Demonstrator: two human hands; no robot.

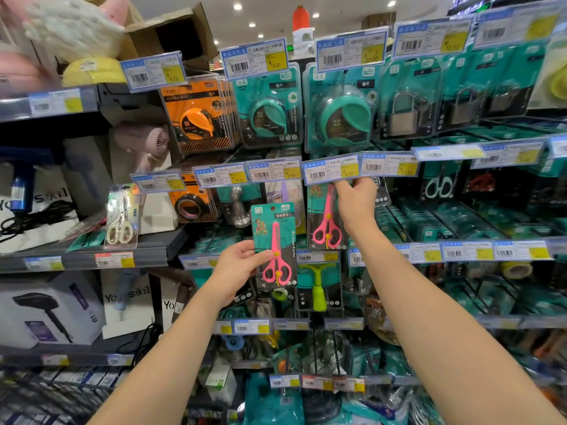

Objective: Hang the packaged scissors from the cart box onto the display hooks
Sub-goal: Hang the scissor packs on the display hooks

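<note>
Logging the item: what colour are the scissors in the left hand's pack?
Pink scissors, yellow pivot; head view.

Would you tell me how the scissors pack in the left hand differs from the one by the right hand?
The held pack is clear of the hooks, gripped by the left hand; the other pack sits higher among the hooks, partly hidden behind the right hand. Both hold pink scissors on teal cards.
</note>
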